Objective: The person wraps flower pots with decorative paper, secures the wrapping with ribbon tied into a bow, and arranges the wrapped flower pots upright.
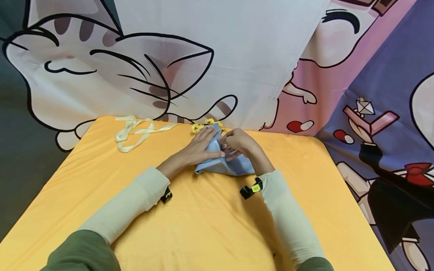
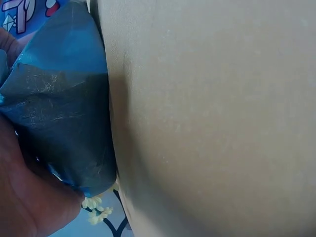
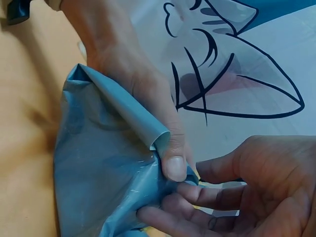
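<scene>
A sheet of blue wrapping paper [image 1: 217, 165] lies folded around a small bunch of yellow flowers [image 1: 210, 121], whose heads show at its far end. My left hand [image 1: 194, 150] lies over the paper's left side. Its thumb presses the rolled edge in the right wrist view, holding the wrap. My right hand [image 1: 239, 143] is at the right side with bent fingers, thumb and forefinger at a corner of the paper [image 3: 103, 158]. In the left wrist view the paper [image 2: 64, 113] forms a smooth cone beside the left palm; the flower stems are hidden.
A pale yellow ribbon [image 1: 130, 131] lies loosely tangled at the table's far left. The yellow-covered table [image 1: 190, 226] meets a printed cartoon backdrop [image 1: 251, 56] behind and on the right. Black wrist cameras [image 1: 249, 191] hang below the sleeves.
</scene>
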Demonstrator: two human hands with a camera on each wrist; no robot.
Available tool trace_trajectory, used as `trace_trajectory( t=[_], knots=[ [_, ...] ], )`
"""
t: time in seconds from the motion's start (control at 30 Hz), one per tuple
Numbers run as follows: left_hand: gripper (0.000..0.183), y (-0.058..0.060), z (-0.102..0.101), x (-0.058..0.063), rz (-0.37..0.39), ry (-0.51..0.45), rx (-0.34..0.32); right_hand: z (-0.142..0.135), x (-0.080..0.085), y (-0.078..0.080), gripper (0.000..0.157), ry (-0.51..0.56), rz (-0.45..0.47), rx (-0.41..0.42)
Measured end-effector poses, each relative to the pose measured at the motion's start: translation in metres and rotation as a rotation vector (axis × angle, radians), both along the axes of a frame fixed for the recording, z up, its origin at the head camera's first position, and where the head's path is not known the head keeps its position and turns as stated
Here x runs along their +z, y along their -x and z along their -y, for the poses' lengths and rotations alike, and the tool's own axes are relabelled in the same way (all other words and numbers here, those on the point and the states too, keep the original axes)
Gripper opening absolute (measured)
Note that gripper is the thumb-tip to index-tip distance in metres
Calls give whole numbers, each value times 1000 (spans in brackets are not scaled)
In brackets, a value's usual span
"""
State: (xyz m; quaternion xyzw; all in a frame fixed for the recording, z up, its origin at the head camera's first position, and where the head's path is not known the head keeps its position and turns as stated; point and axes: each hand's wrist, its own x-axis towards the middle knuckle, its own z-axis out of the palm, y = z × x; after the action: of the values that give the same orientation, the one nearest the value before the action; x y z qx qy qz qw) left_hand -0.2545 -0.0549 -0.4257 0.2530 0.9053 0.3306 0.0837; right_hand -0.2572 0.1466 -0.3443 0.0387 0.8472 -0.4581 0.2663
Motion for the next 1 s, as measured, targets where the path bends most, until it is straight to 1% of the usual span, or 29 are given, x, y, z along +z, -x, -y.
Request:
trace_trajectory(
  t=[0.1,0.17,0.2,0.27,0.33,0.37,0.4,0.43,0.47,0.5,0.53,0.6,0.63,0.67,0.77,0.83,0.87,0.9,0.97,1.0],
  knots=[
    [113,0,2,1,6,24,4,-3,-2,-3,28,13,-30,24],
    [113,-1,3,1,5,29,7,-7,-3,-6,33,6,-59,49],
    [114,0,2,1,2,30,7,-10,-4,-7,36,-19,-80,56],
    [114,0,1,0,-7,25,0,-20,-8,-9,45,-146,-133,67],
    [113,0,-1,-1,-18,21,-9,-33,-18,-6,55,-330,-160,59],
    [112,0,-2,-2,-22,18,-11,-42,-25,-3,60,-428,-162,53],
    [112,0,-2,-2,-25,16,-12,-53,-38,5,68,-532,-162,45],
    [111,0,-3,-2,-26,12,-10,-64,-51,13,71,-617,-146,49],
    [111,0,-2,-2,-23,7,-7,-76,-66,23,77,-665,-130,49],
    [111,-1,-2,-2,-20,1,-4,-87,-80,32,84,-688,-108,47],
    [112,-1,-1,-2,-15,-3,1,-97,-92,41,85,-694,-100,47],
    [111,-1,0,-2,-9,-10,11,-106,-100,47,79,-667,-70,48],
    [111,-1,1,-2,-7,-13,15,-106,-96,45,73,-627,-53,53],
    [111,0,1,-2,-7,-19,18,-104,-90,41,70,-583,-47,43],
    [111,1,2,-2,-9,-28,21,-89,-60,22,64,-499,-19,22],
    [111,1,3,-2,-11,-29,21,-84,-49,13,47,-465,-20,8],
    [111,1,3,-2,-10,-30,20,-83,-45,10,43,-460,-16,2],
    [111,1,3,-2,-7,-30,18,-81,-41,7,49,-455,-9,5],
    [110,1,2,-2,-4,-29,14,-80,-33,3,73,-442,-1,15],
    [110,1,2,-2,-1,-30,13,-79,-29,2,83,-432,-1,22]
  ],
)
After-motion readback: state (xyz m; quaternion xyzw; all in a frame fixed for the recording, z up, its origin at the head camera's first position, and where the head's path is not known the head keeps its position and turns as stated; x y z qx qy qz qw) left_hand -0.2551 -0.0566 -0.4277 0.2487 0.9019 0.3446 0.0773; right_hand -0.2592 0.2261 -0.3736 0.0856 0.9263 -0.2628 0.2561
